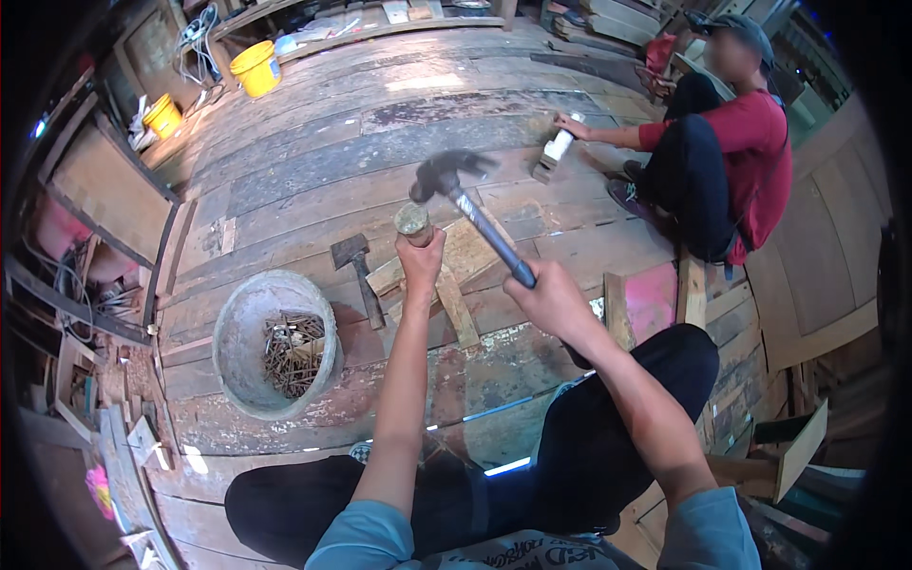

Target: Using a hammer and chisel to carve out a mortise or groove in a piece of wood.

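Note:
My right hand [549, 296] grips the blue-and-black handle of a claw hammer [443, 173], whose dark head is raised just above and right of a short greyish cylindrical piece [412, 220]. My left hand [419, 258] is closed around that piece, over some pale wooden boards [465, 318] lying crosswise on the floor; whether it rests on them is hidden. A dark square-headed tool with a handle [369, 293] lies left of the boards. Further left stands a grey bucket [233, 342] with a pile of rusty nails or small metal pieces [290, 361] inside.
A co-worker [760, 171] in red sits at the right, a hand on a white tool [556, 152]. Yellow buckets [255, 71] stand at the back left. A frame with a panel [109, 190] edges the left. Boards [798, 456] and a panel [826, 294] lie at the right.

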Available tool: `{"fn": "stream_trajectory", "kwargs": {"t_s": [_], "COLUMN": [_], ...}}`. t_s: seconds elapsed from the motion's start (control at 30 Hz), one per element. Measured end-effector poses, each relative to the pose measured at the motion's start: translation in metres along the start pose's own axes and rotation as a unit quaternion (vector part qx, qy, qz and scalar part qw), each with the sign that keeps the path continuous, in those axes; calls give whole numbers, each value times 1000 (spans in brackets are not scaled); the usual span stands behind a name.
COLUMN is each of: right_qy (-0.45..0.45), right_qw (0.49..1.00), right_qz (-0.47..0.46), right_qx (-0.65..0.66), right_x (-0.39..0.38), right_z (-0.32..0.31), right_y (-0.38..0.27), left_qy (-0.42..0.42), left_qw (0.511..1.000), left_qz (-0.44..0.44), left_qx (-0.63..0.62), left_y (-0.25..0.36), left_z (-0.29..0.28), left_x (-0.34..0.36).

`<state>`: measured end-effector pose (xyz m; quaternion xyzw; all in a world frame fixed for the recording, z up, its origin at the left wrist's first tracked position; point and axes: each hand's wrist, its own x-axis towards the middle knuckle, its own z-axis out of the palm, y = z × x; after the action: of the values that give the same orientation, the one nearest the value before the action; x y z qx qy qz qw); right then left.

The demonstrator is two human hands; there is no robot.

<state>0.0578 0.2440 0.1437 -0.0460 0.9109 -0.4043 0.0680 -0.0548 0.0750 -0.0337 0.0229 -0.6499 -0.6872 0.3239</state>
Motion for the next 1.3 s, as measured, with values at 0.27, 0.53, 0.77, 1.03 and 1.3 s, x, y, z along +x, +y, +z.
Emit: {"fn": "stream_trajectory", "kwargs": {"t_s": [0.27, 0.53, 0.77, 1.03, 1.3], "right_qy": [17, 37, 8, 27, 83], "right_qw": [999, 996, 1000, 999, 990], "right_qz": [-8, -67, -1, -32, -94], "right_qx": [26, -45, -7, -11, 67], "right_x": [-7, 5, -10, -4, -6], "right_z": [-3, 5, 16, 11, -11], "right_y": [-11, 5, -6, 1, -29], "left_qy": [-31, -56, -22, -2, -42], "left_qw": [1000, 997, 999, 999, 998], "left_qz": [-1, 21, -39, 36, -49], "left_qx": [4, 58, 16, -5, 9], "left_y": [2, 18, 2, 7, 5], "left_z": [3, 6, -4, 8, 2], "left_x": [-4, -5, 2, -2, -4]}}
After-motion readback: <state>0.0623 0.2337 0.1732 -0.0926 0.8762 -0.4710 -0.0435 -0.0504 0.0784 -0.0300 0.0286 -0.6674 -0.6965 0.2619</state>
